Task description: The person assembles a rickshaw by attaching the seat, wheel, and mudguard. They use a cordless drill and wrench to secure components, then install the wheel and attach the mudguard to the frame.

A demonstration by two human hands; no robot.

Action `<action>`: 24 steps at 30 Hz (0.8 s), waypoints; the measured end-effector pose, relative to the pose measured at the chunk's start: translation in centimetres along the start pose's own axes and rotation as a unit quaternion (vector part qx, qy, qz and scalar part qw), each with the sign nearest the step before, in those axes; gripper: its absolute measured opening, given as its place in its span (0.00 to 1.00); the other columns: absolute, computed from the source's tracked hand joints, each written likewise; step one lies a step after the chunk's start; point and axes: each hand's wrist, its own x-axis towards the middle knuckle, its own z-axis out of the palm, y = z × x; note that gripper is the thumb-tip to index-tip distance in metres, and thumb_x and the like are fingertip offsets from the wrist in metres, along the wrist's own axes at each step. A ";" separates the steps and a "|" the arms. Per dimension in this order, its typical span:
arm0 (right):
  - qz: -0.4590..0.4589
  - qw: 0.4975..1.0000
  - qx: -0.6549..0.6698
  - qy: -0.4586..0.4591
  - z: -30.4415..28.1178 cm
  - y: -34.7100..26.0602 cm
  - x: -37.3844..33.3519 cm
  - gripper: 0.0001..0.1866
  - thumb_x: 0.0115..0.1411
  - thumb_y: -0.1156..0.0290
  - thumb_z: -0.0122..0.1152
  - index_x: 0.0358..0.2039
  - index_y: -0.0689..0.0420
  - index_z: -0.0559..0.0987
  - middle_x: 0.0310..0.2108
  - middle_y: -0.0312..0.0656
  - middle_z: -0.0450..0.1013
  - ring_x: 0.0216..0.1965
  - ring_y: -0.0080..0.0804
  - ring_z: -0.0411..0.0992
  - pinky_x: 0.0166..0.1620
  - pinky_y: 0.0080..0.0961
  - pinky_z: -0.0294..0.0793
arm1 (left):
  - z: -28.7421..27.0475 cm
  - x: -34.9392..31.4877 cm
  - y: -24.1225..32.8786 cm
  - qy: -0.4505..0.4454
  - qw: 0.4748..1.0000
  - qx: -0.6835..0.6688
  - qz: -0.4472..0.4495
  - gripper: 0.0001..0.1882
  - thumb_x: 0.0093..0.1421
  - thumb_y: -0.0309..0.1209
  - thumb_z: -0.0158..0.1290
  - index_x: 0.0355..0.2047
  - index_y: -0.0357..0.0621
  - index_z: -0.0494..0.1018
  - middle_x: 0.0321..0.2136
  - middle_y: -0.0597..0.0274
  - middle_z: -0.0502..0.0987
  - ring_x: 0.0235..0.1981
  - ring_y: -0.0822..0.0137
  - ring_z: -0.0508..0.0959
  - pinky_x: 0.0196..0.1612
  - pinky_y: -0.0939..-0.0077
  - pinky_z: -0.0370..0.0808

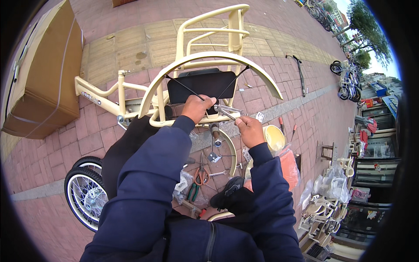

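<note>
A cream tricycle-style frame (pixel 104 105) lies on the paving in front of me, with a curved cream mudguard (pixel 205 55) over it. Thin black stays (pixel 233 83) run from the mudguard toward the axle area. My left hand (pixel 197 107) is closed, pinching the lower end of a stay beside the metal fitting there. In my right hand (pixel 251 131) is a silver wrench (pixel 227 112), its head reaching to that fitting close to my left fingertips. Behind both hands sits a black flat panel (pixel 200 86). The fastener itself is too small to make out.
Pliers (pixel 201 175), green-handled pliers (pixel 193 192) and another wrench (pixel 218 173) lie near my shoe (pixel 227 192). A yellow tub (pixel 274 139) stands right. Spoked wheels (pixel 87 196) and a tall carton (pixel 48 70) are left; wrapped cream parts (pixel 321 209) lie right.
</note>
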 end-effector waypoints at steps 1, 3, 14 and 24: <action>-0.017 0.999 -0.034 -0.024 -1.0 -0.6 1.0 0.12 0.61 0.63 0.58 0.31 0.59 0.81 0.22 0.52 0.73 0.26 0.50 0.73 0.32 0.39 0.70 | 0.0 0.0 0.1 0.002 1.000 0.008 -0.007 0.21 0.59 0.43 0.57 0.24 0.34 0.78 0.15 0.59 0.71 0.18 0.68 0.65 0.26 0.70 0.65; -0.024 0.994 -0.099 -0.045 -2.5 -1.8 2.6 0.13 0.60 0.62 0.57 0.30 0.59 0.81 0.23 0.53 0.74 0.29 0.54 0.73 0.35 0.43 0.70 | 0.0 -0.1 0.1 0.011 1.000 0.013 -0.016 0.20 0.59 0.43 0.57 0.25 0.34 0.78 0.14 0.59 0.70 0.18 0.66 0.65 0.26 0.70 0.65; -0.084 0.981 -0.172 0.012 -2.3 -3.2 3.2 0.13 0.60 0.63 0.57 0.26 0.61 0.77 0.23 0.56 0.73 0.30 0.59 0.72 0.35 0.49 0.69 | 0.0 0.0 0.0 0.001 1.000 -0.012 -0.024 0.19 0.58 0.41 0.57 0.25 0.34 0.78 0.18 0.54 0.75 0.20 0.62 0.72 0.28 0.68 0.69; 0.087 0.977 0.100 0.170 8.3 -0.3 -3.6 0.14 0.63 0.65 0.55 0.27 0.64 0.75 0.17 0.49 0.66 0.20 0.35 0.62 0.29 0.36 0.65 | 0.4 -0.5 -1.0 0.011 0.999 0.021 0.032 0.17 0.58 0.39 0.58 0.24 0.35 0.79 0.19 0.56 0.76 0.20 0.61 0.74 0.27 0.69 0.70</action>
